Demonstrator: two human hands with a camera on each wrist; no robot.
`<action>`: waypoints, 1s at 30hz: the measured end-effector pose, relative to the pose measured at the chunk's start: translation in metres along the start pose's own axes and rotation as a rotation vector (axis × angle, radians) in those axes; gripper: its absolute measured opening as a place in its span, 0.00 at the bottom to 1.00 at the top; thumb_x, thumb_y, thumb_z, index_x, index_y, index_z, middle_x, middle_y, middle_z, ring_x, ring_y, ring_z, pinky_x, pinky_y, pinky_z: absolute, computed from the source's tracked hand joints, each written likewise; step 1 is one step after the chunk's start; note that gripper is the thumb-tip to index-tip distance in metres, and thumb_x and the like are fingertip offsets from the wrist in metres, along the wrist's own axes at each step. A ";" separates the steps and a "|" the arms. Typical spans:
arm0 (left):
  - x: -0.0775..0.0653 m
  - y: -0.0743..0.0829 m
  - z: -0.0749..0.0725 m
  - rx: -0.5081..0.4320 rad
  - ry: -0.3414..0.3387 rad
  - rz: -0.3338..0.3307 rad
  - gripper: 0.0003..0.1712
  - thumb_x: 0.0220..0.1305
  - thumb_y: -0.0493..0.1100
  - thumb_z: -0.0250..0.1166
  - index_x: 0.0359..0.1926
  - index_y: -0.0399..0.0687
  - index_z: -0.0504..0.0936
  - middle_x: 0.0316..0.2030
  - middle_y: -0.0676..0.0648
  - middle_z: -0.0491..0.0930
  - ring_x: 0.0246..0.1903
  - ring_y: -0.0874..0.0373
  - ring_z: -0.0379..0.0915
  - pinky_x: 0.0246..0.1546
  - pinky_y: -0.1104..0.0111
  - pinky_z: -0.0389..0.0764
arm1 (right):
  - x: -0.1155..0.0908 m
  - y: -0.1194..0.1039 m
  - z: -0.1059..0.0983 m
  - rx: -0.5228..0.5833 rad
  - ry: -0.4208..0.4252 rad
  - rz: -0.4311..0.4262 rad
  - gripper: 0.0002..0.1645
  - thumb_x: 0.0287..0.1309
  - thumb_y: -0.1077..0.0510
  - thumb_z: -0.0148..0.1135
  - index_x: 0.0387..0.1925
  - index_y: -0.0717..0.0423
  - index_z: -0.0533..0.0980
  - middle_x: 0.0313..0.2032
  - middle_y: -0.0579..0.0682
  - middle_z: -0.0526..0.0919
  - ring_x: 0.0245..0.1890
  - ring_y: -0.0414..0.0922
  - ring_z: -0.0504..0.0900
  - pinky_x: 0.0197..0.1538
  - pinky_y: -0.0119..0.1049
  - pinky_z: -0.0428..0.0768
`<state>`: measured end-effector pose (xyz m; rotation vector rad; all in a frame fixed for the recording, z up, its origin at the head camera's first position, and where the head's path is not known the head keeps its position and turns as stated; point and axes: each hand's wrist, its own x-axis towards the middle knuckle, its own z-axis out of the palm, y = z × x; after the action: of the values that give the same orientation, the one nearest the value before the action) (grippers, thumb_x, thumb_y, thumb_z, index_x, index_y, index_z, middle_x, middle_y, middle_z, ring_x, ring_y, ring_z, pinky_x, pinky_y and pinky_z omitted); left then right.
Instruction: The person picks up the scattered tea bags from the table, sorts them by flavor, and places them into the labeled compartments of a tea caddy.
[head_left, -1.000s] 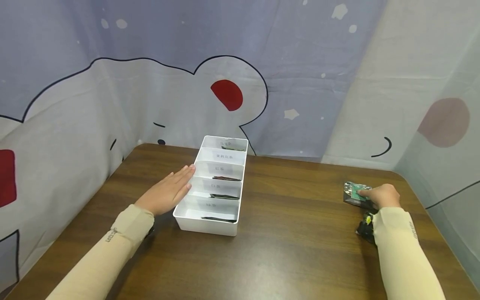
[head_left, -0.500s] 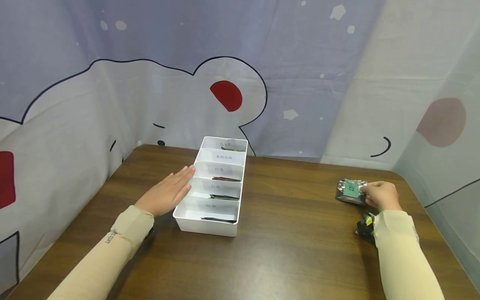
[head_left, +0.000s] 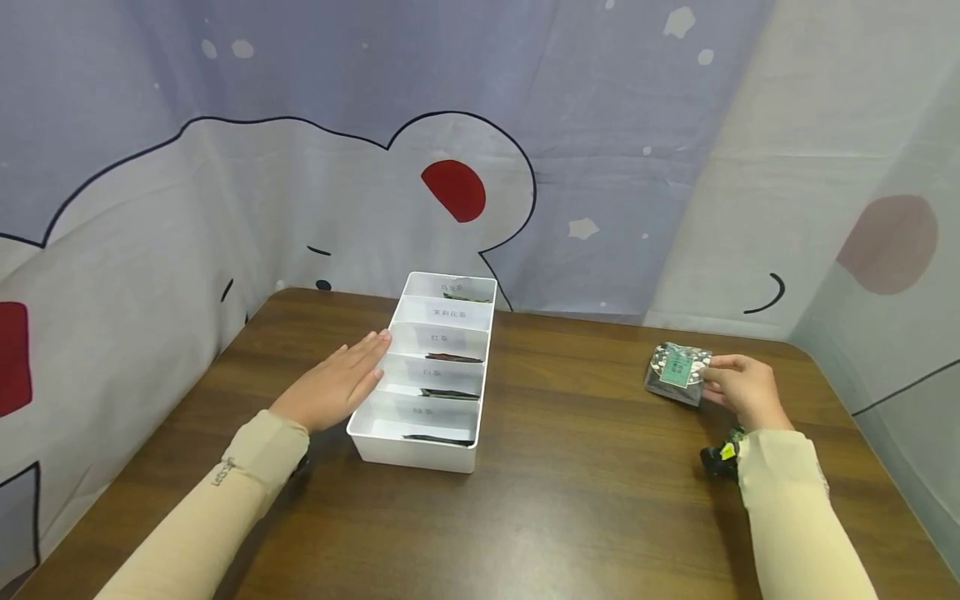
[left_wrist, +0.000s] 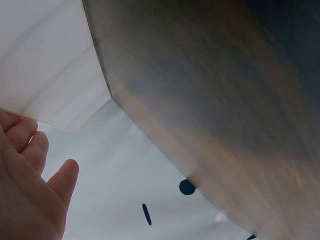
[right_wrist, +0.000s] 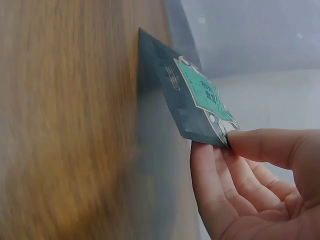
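My right hand (head_left: pixel 744 388) pinches the edge of a dark tea sachet (head_left: pixel 677 373) with a green label, thumb on top and fingers beneath. In the right wrist view the sachet (right_wrist: pixel 187 95) is tilted above the table. On the left, my left hand (head_left: pixel 333 385) rests with straight fingers against the side of a white divided box (head_left: pixel 417 452). The left wrist view has the fingers touching the box wall (left_wrist: pixel 50 65). Printed labels mark the box's compartments. Thin sachets lie in several of them, among them a dark sachet (head_left: pixel 438 439) in the nearest and a reddish one (head_left: pixel 454 357) in the middle.
A brown wooden table (head_left: pixel 585 500) carries everything. A printed curtain (head_left: pixel 585 150) stands along its back and sides. Beside the right sleeve is a black item with a yellow-green patch (head_left: pixel 722 458), partly hidden, probably strapped at the wrist.
My right hand has moved left with the sachet, which has come off the table and turned so that its label shows more fully. The left hand and the box have stayed in place.
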<state>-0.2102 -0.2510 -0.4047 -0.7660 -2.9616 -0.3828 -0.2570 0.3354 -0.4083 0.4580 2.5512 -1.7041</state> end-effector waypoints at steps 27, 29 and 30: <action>0.001 -0.001 0.001 0.014 0.002 0.003 0.34 0.82 0.50 0.41 0.79 0.39 0.51 0.79 0.42 0.51 0.78 0.45 0.46 0.76 0.46 0.51 | -0.021 -0.038 0.056 0.385 -0.022 -0.190 0.09 0.64 0.70 0.61 0.44 0.66 0.72 0.29 0.39 0.86 0.32 0.34 0.85 0.41 0.29 0.86; 0.001 -0.001 0.001 0.013 0.000 0.000 0.34 0.82 0.51 0.41 0.80 0.39 0.51 0.79 0.42 0.51 0.78 0.46 0.46 0.76 0.46 0.51 | -0.022 -0.041 0.061 0.406 -0.011 -0.205 0.08 0.64 0.70 0.62 0.43 0.65 0.72 0.29 0.40 0.86 0.33 0.34 0.85 0.42 0.29 0.86; 0.001 -0.001 0.001 0.012 -0.001 0.000 0.34 0.82 0.51 0.41 0.80 0.39 0.51 0.79 0.43 0.51 0.78 0.45 0.45 0.76 0.46 0.51 | -0.022 -0.043 0.063 0.416 -0.003 -0.216 0.08 0.64 0.70 0.62 0.43 0.65 0.72 0.30 0.40 0.86 0.33 0.34 0.85 0.42 0.30 0.86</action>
<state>-0.2113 -0.2515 -0.4062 -0.7644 -2.9618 -0.3643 -0.2556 0.2582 -0.3905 0.1941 2.3082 -2.3207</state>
